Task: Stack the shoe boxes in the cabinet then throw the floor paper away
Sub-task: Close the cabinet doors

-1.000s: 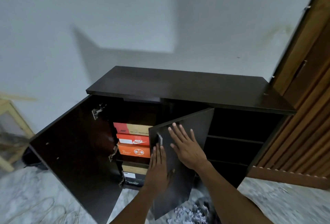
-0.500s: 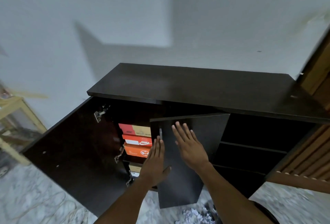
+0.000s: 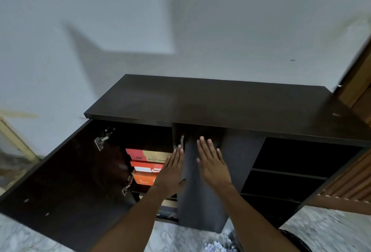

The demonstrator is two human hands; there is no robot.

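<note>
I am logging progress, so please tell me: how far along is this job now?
Done: shoe boxes sit stacked in the cabinet. In hand: left hand and right hand press flat on the half-open middle door. Left: the left door stands wide open, and crumpled paper lies on the floor.

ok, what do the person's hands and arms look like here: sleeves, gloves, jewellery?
The left hand and right hand are bare: no gloves, rings or tape visible. The left arm and right arm show no sleeve, watch or band up to the frame edge.
</note>
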